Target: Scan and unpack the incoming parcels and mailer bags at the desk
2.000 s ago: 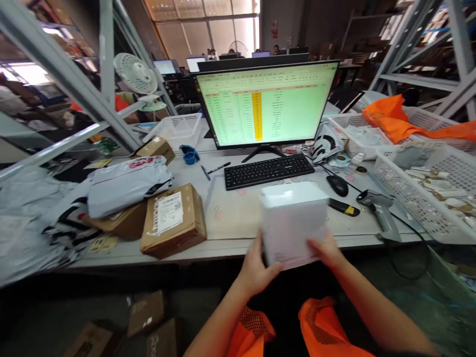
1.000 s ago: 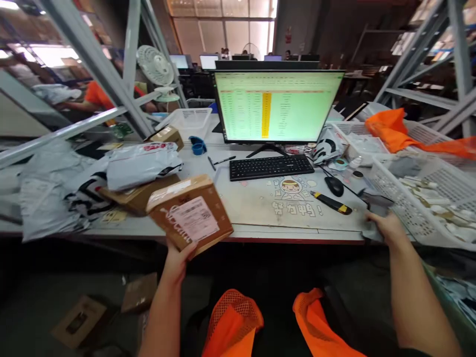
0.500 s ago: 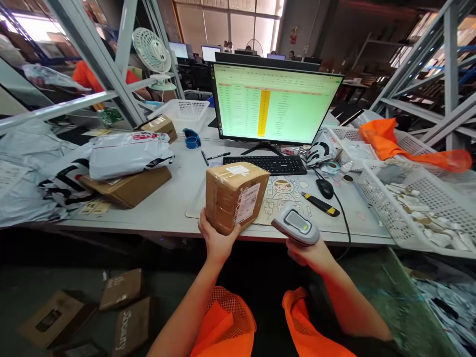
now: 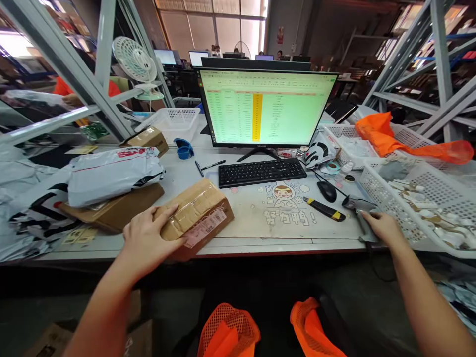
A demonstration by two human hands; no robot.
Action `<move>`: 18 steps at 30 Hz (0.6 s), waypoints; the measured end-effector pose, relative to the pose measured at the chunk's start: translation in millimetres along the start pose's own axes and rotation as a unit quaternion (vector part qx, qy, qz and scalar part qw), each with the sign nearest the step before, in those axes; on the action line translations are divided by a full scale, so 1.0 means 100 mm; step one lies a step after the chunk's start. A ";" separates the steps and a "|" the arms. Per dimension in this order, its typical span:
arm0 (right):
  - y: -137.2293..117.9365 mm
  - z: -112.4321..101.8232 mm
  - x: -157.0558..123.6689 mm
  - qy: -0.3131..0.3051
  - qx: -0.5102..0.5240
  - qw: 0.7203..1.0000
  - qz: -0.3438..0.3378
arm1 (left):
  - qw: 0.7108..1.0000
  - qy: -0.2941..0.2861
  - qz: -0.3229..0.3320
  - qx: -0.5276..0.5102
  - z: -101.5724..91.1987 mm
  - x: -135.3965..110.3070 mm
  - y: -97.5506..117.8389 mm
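Note:
My left hand grips one end of a brown cardboard box, thumb on the near side and fingers over the top. The box is tilted at the desk's front edge, with a printed label on its near face and clear tape across its top. At the right, my right hand is closed on a grey barcode scanner, whose head lies turned to the left on the desk. A yellow and black utility knife and a black mouse lie near the scanner.
A monitor stands behind a black keyboard. White plastic-wrapped parcels are piled on the left over another carton. White perforated baskets line the right side. Metal frame bars rise on both sides. Cartons lie on the floor at lower left.
The box has moved left and tipped over in my left hand, which has shifted to its left end. My right hand has carried the scanner right and down to the desk beside the basket.

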State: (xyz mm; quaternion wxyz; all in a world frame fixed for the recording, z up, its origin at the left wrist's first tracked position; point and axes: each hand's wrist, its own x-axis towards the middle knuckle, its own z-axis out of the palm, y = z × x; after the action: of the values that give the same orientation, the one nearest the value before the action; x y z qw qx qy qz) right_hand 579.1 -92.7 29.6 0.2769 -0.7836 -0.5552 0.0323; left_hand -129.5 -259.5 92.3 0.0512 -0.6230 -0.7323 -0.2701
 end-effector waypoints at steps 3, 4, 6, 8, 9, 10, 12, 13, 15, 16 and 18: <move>-0.40 0.05 -0.04 0.039 -0.057 0.997 -0.022 | 0.990 -0.116 0.077 -0.032 -0.04 0.32 -0.18; -0.64 0.13 -0.05 0.037 -0.045 0.997 -0.055 | 0.987 -0.129 0.095 -0.032 -0.05 0.39 -0.18; -1.22 0.40 -0.04 -0.032 -0.022 0.991 -0.129 | 0.986 -0.111 0.122 -0.028 -0.03 0.45 -0.02; -1.80 0.78 0.02 -0.086 -0.014 0.974 -0.209 | 0.985 -0.084 0.139 -0.050 0.06 0.39 0.29; -2.04 0.98 0.06 -0.095 -0.016 0.967 -0.236 | 0.985 -0.074 0.140 -0.071 0.13 0.32 0.49; -2.25 1.16 0.09 -0.099 -0.020 0.961 -0.257 | 0.986 -0.060 0.128 -0.092 0.22 0.22 0.68; -2.53 1.44 0.13 -0.103 -0.031 0.953 -0.283 | 0.992 0.017 0.080 -0.094 0.40 0.03 1.01; -2.61 1.54 0.14 -0.103 -0.037 0.951 -0.289 | 0.993 0.068 0.059 -0.082 0.49 -0.06 1.12; -2.71 1.64 0.16 -0.099 -0.051 0.951 -0.288 | 0.987 0.143 0.048 -0.048 0.59 -0.18 1.22; -2.75 1.66 0.17 -0.096 -0.058 0.952 -0.284 | 0.984 0.163 0.060 -0.034 0.60 -0.21 1.21; -2.81 1.66 0.21 -0.095 -0.074 0.952 -0.280 | 0.980 0.164 0.106 -0.026 0.55 -0.26 1.09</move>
State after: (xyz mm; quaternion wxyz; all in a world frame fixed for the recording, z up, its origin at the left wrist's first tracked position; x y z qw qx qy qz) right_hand 288.1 56.7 26.8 0.1616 -0.6080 -0.7772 -0.0138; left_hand -7.0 -249.2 71.4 0.1827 -0.6454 -0.6367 -0.3804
